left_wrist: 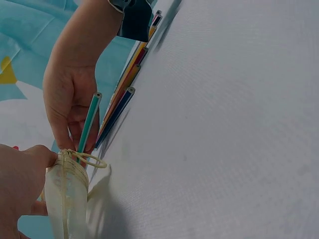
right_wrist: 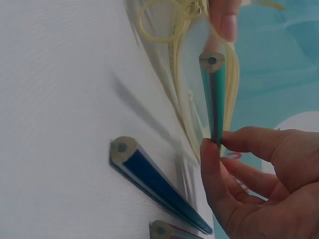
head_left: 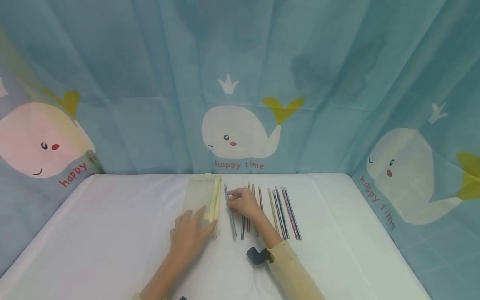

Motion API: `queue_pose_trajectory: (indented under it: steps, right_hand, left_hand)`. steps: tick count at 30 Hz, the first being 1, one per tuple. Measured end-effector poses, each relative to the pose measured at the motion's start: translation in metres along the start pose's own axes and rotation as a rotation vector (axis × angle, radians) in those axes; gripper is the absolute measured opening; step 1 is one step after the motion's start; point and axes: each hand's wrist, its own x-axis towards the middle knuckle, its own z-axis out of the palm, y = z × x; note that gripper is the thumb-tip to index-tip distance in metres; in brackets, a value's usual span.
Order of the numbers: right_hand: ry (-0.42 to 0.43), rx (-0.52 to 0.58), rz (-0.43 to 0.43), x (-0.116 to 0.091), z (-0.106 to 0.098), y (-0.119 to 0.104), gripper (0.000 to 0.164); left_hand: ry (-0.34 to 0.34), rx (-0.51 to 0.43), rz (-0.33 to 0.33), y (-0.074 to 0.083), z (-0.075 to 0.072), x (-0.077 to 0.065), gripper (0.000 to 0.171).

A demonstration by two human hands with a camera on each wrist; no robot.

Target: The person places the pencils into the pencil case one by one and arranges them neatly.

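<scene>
- Now the green pencil [right_wrist: 213, 99] is pinched between the thumb and fingers of the right hand [head_left: 245, 202]. It is held just right of the see-through pouch [head_left: 195, 193], with its near end up in the air.
- Whether its far end is touching the white surface [head_left: 123, 233] cannot be told.
- The pouch is touched by the left hand [head_left: 187, 233]. Its fingers are spread wide and nothing is seen wrapped up in them.
- The yellow zip edge [head_left: 215, 200] is parted, so a gap is left on the side by the pencil.
- The other pencils [head_left: 291, 212] are laid in a loose row to the right, some under the right arm.
- The green pencil could be tipped or dropped — only a small bit of it is pinched.
- The zip pull [right_wrist: 194, 7] could be caught by the pencil, since it is hung close by.
- The gap could be squashed flat if the pouch is pressed too hard.
- The row could be rolled apart — a low wrist would be enough.
</scene>
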Motion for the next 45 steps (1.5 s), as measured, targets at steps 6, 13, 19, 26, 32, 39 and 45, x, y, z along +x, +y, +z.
queue_pose_trajectory:
  steps: [6, 13, 19, 26, 32, 39, 45]
  right_hand:
    - [0.006, -0.018, -0.003, 0.004, 0.003, -0.001, 0.040]
    - [-0.013, -0.043, -0.002, 0.007, 0.007, -0.008, 0.038]
    - [-0.028, -0.007, -0.013, 0.012, 0.011, -0.010, 0.039]
    - [-0.046, 0.090, 0.015, 0.020, 0.018, -0.008, 0.039]
    - [-0.051, 0.141, 0.026, 0.024, 0.024, -0.007, 0.042]
    - [-0.034, 0.142, 0.050, 0.028, 0.031, -0.009, 0.043]
    - [-0.018, 0.166, 0.054, 0.032, 0.038, -0.012, 0.042]
  left_hand:
    - [0.006, 0.003, 0.007, -0.001, 0.001, -0.002, 0.069]
    - [0.006, 0.000, 0.012, -0.002, 0.002, -0.003, 0.069]
    - [0.007, -0.008, 0.009, -0.002, 0.002, -0.004, 0.068]
    - [0.000, -0.011, 0.006, -0.002, 0.002, -0.005, 0.069]
    - [0.001, -0.012, 0.002, -0.002, 0.000, -0.005, 0.069]
    - [0.003, -0.026, -0.002, -0.001, -0.002, -0.005, 0.067]
    - [0.017, -0.022, -0.001, 0.002, -0.002, -0.006, 0.066]
